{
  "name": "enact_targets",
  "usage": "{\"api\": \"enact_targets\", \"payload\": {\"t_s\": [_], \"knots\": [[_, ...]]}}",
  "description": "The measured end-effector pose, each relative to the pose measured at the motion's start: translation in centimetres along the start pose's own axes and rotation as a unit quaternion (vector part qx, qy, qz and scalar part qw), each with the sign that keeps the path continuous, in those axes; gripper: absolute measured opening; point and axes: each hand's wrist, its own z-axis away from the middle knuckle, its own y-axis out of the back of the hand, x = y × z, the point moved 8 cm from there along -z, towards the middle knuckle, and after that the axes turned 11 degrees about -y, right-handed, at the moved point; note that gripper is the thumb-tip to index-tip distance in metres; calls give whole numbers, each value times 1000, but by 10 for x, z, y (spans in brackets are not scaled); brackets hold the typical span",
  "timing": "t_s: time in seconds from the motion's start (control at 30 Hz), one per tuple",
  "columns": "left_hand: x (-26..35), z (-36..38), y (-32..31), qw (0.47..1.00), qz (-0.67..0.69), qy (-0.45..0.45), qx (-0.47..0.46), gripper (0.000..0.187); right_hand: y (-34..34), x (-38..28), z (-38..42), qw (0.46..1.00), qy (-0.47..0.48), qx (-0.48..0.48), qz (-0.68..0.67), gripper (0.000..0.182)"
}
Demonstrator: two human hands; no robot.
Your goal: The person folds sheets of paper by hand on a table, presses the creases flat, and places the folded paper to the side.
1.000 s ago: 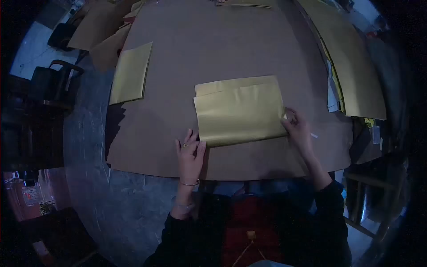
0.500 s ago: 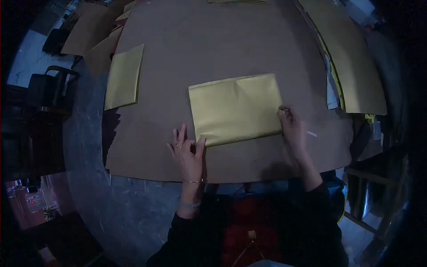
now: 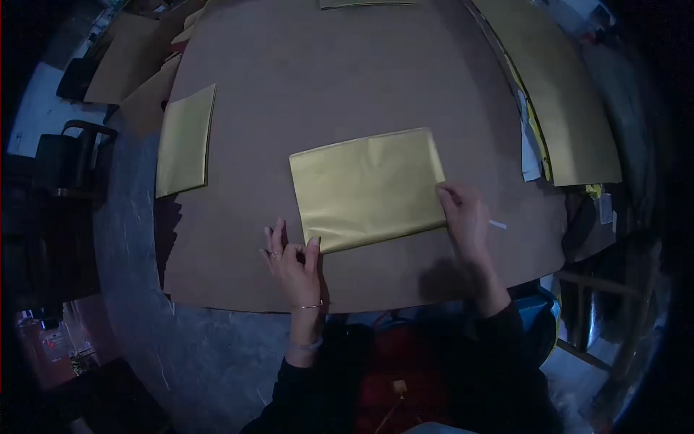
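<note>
A folded sheet of gold paper lies slightly askew on the brown table covering, creased near its lower left corner. My left hand pinches that corner between thumb and index finger, its other fingers raised and spread. At the paper's right edge, my right hand closes thumb and fingers on the border, low down. The sheet's underside is hidden.
A folded stack of gold paper lies at the table's left edge, and another gold piece at the far edge. Large gold sheets cover the right side. A small white strip is beside my right hand. A dark chair stands left.
The whole view has shifted a little, with the table appearing lower and further left. My right hand has closed more firmly at the right edge; my left hand keeps its pinch on the corner.
</note>
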Motion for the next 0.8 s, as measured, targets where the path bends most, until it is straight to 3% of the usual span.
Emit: {"api": "enact_targets", "payload": {"t_s": [0.43, 0.5, 0.8], "knots": [[4, -1, -3, 999, -52, -4, 16, 32, -6, 9, -1, 999, -41, 19, 15, 15], [4, 0, -4, 997, -69, -17, 22, 33, -8, 8, -2, 999, -2, 29, 23, 15], [7, -1, -5, 994, -105, -26, 16, 34, -4, -1, 4, 998, -5, 31, 54, 17]]}}
